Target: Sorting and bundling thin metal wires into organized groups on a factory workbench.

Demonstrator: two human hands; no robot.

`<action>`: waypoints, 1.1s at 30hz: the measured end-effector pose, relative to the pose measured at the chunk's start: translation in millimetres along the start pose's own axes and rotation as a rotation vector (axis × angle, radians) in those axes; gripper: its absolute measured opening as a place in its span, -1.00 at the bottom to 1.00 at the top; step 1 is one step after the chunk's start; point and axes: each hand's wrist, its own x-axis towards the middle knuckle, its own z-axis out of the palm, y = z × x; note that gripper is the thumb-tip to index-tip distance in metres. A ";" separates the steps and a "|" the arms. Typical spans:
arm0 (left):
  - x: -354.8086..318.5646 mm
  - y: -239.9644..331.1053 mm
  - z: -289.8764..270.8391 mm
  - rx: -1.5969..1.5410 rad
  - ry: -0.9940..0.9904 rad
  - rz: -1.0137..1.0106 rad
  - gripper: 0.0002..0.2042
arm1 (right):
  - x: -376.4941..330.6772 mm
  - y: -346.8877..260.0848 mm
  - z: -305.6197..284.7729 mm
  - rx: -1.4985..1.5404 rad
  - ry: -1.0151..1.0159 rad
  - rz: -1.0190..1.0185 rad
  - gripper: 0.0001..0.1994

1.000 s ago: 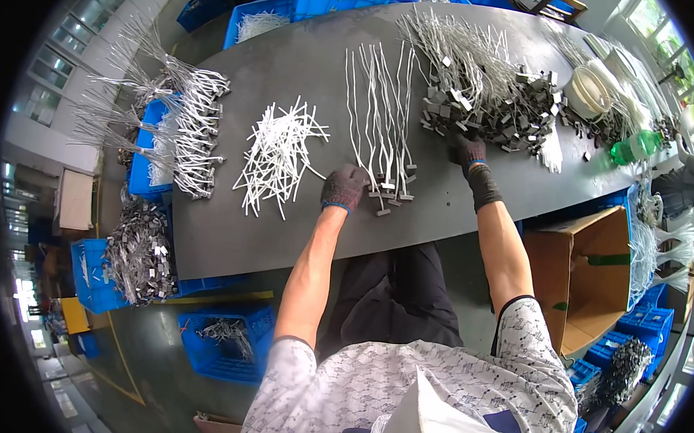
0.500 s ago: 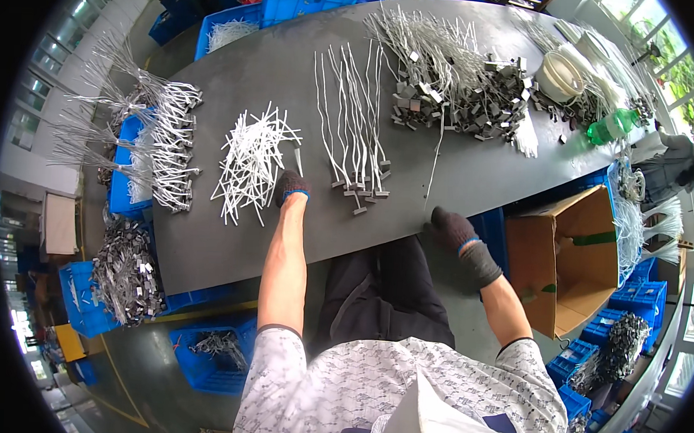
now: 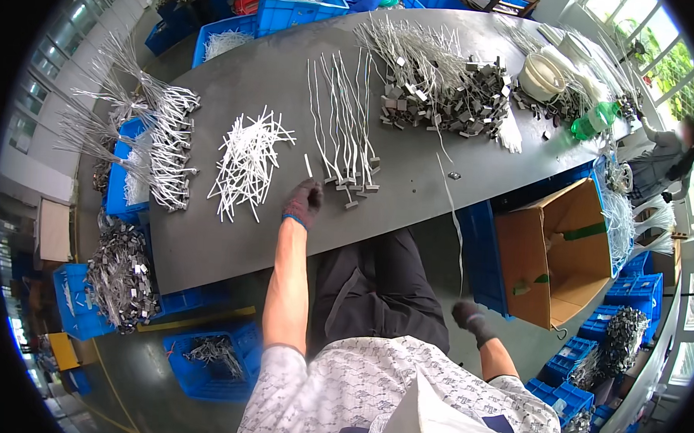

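Both of your hands have shifted since the earlier frame: your right hand (image 3: 469,318) has dropped from beside the bench's near edge to well below it, and your left hand (image 3: 304,201) has come away from the pile of white tubes (image 3: 248,166) toward the row of wires (image 3: 354,170). In your left fingers a single white tube (image 3: 308,166) is clamped at its lower end, so that it stands clear above your glove, over the bench (image 3: 229,246), between the pile and the row. A long wire (image 3: 455,213) runs from near the heap of block-ended wires (image 3: 445,97), over the bench's edge and down to your right hand, just beside your dark trousers (image 3: 382,288). Your right fingers look closed on its lower end, though the pinch itself is too small to make out. Whether the wire's upper end is free of the heap, you cannot tell from this view.

You seem to be at the step of drawing one wire out while keeping a tube ready. If the two are meant to be joined, your next move calls for clearing the wire from the heap without dragging others along, then raising its end to meet the tube's opening, with both lined up and the tube held steady
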 end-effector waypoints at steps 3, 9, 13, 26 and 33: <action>-15.1 -22.2 42.0 0.004 -0.136 0.000 -0.91 | -58.1 -24.6 -21.1 0.244 0.010 0.368 -0.74; -24.0 -91.4 116.5 0.076 -0.178 0.026 -0.88 | -32.2 -75.5 -94.5 0.312 0.324 0.214 -0.73; -56.1 -101.1 173.4 0.002 -0.215 0.095 -0.93 | 8.1 -94.6 -144.8 0.253 0.489 0.079 -0.83; -86.7 -42.5 180.7 0.085 -0.032 0.678 -0.89 | 4.5 -83.3 -128.2 0.179 0.336 0.073 -0.79; -103.7 -27.5 189.0 0.049 -0.059 0.649 -0.90 | -16.0 -82.0 -109.4 0.156 0.268 0.155 -0.80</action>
